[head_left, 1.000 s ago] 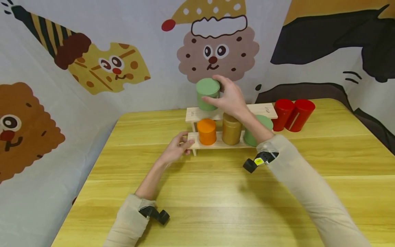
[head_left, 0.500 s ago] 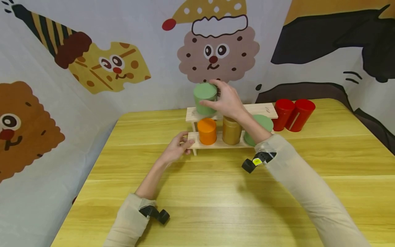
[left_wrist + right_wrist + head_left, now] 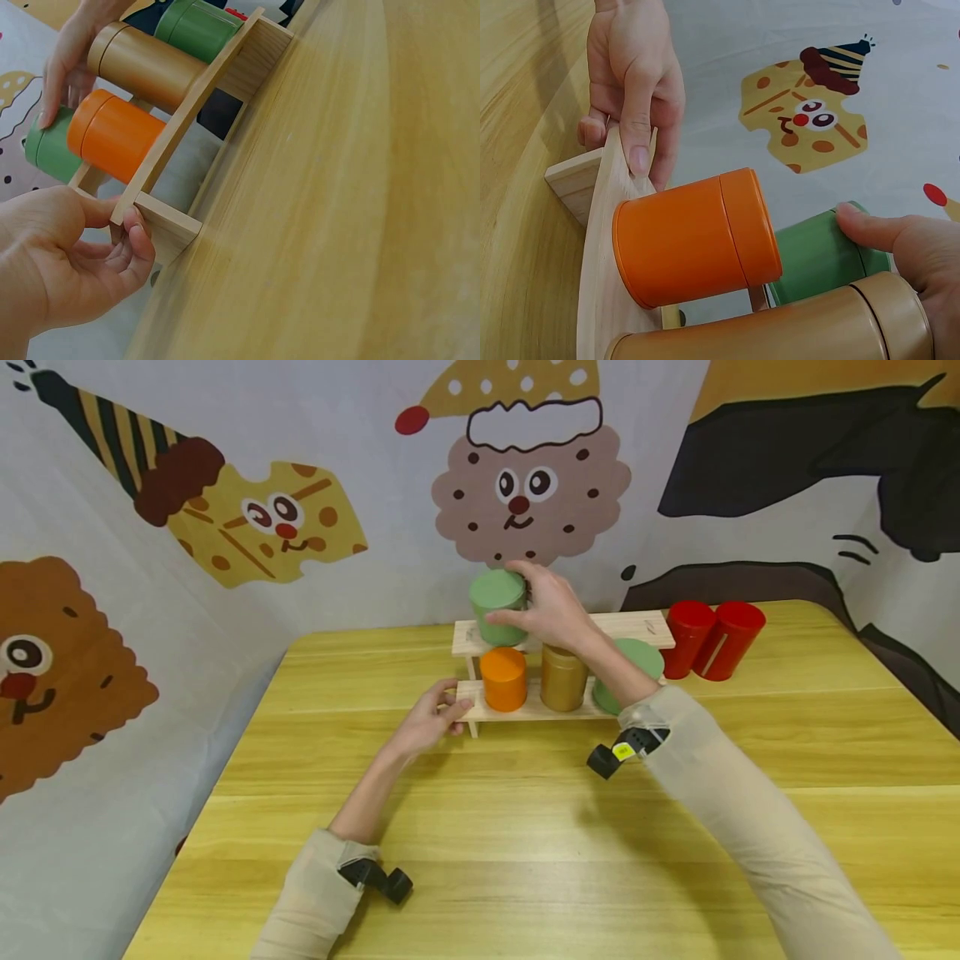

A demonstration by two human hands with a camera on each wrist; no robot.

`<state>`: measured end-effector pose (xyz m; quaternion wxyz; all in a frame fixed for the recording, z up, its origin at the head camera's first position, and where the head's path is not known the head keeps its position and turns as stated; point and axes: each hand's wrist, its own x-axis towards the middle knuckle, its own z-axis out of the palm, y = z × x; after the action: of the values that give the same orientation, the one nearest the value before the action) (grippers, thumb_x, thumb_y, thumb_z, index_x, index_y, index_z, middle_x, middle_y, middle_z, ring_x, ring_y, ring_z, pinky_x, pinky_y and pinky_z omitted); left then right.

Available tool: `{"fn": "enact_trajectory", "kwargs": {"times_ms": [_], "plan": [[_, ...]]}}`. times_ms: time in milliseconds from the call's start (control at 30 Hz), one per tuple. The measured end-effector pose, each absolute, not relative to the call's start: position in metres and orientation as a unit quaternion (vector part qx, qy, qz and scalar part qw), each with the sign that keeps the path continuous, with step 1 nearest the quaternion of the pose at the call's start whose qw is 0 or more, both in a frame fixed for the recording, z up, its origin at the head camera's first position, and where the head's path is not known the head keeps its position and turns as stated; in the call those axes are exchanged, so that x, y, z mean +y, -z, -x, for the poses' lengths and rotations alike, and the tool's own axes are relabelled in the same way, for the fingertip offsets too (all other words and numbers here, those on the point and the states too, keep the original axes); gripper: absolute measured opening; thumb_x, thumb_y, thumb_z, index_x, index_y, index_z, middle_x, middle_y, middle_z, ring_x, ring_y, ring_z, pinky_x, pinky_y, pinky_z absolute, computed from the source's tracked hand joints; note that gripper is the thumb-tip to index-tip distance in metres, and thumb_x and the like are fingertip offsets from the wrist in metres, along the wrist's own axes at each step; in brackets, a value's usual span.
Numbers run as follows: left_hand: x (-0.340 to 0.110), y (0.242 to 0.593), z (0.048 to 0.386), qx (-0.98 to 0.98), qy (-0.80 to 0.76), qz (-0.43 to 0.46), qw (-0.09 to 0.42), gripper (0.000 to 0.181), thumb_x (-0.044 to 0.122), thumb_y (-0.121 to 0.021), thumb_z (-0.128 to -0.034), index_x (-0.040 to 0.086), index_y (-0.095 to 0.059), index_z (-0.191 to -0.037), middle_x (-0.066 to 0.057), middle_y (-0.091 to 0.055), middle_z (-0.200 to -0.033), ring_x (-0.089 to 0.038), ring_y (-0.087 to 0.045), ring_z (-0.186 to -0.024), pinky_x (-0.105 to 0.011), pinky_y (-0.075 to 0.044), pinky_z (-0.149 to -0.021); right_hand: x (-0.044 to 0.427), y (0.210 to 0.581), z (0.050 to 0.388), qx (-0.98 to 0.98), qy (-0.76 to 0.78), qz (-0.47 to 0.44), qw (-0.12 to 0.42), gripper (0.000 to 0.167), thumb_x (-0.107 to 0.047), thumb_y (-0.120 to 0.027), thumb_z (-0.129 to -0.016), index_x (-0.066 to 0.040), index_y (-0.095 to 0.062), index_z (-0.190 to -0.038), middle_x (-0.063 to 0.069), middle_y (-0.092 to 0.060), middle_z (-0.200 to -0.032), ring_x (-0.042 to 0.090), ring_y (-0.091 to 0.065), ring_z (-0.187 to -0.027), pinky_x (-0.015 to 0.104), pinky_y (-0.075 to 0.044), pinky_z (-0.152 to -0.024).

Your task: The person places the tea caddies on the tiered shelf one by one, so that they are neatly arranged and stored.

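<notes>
My right hand (image 3: 551, 606) grips a green canister (image 3: 497, 602) by its side, thumb in front, at the left end of the rack's upper shelf (image 3: 633, 625). In the right wrist view that canister (image 3: 825, 255) appears behind the orange one, its base partly hidden. My left hand (image 3: 431, 718) pinches the left end of the lower shelf (image 3: 176, 142), thumb on top and fingers below. On this lower shelf stand an orange canister (image 3: 504, 679), a taller gold canister (image 3: 562, 679) and a second green canister (image 3: 637, 664), partly covered by my right forearm.
Two red canisters (image 3: 687, 639) stand side by side on the wooden table (image 3: 525, 827), just right of the rack. Behind the table hangs a white cloth (image 3: 360, 435) printed with cartoon figures.
My right hand has lowered the green canister and shifted it slightly left, down to the upper shelf's left end. My left hand keeps its hold on the lower shelf.
</notes>
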<state>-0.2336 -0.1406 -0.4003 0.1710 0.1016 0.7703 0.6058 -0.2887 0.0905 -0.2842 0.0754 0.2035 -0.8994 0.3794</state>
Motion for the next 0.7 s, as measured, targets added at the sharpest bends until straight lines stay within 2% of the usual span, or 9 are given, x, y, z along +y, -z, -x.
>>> {"fn": "enact_trajectory", "kwargs": {"times_ms": [533,700], "plan": [[-0.1413,0.4101,0.2361,0.773,-0.607,-0.105,0.154,0.066,0.018,-0.056,-0.1058,-0.005,-0.02,-0.157,-0.02,-0.054,-0.112,-0.018,-0.056,-0.076,-0.03,-0.05,-0.07,0.0903,0.2845,0.2899,-0.898,-0.383,-0.211,0.051,0.079,-0.035,-0.079,-0.089,-0.003,-0.041,-0.15,0.018,-0.056,-0.137,0.031,-0.058,-0.115,0.045,-0.049,-0.097],[-0.1413,0.4066,0.2343,0.772,-0.606,-0.105,0.159,0.066,0.016,-0.055,-0.1062,-0.006,-0.019,-0.157,-0.019,-0.054,-0.111,-0.018,-0.056,-0.076,-0.033,-0.05,-0.072,0.0911,0.285,0.2893,-0.889,-0.4,-0.215,0.061,0.077,-0.037,-0.078,-0.089,-0.005,-0.043,-0.149,0.016,-0.053,-0.139,0.03,-0.055,-0.118,0.045,-0.048,-0.098]]}}
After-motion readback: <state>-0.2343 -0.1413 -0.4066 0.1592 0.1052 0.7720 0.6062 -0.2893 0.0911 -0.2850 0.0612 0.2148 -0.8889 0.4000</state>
